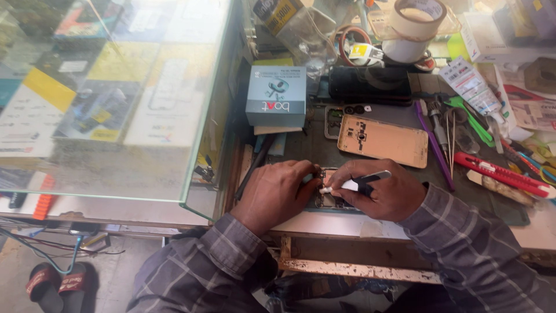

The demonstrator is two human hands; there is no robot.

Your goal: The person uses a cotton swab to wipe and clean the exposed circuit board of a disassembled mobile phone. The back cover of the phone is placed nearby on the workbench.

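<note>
An opened phone (329, 200) lies on the workbench (313, 145) between both hands — its back cover (382, 141) behind it, a glass case (116, 98) to the left.

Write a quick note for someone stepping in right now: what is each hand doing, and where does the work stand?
Left hand: pressing down on the opened phone at the bench edge, steadying it.
Right hand: holding a black-and-white tool, tip at the phone's insides.
Done: the gold back cover is off and lies just behind the phone.
Left: work inside the phone is under way; the cover is not back on. Tweezers and a red cutter lie to the right.
</note>
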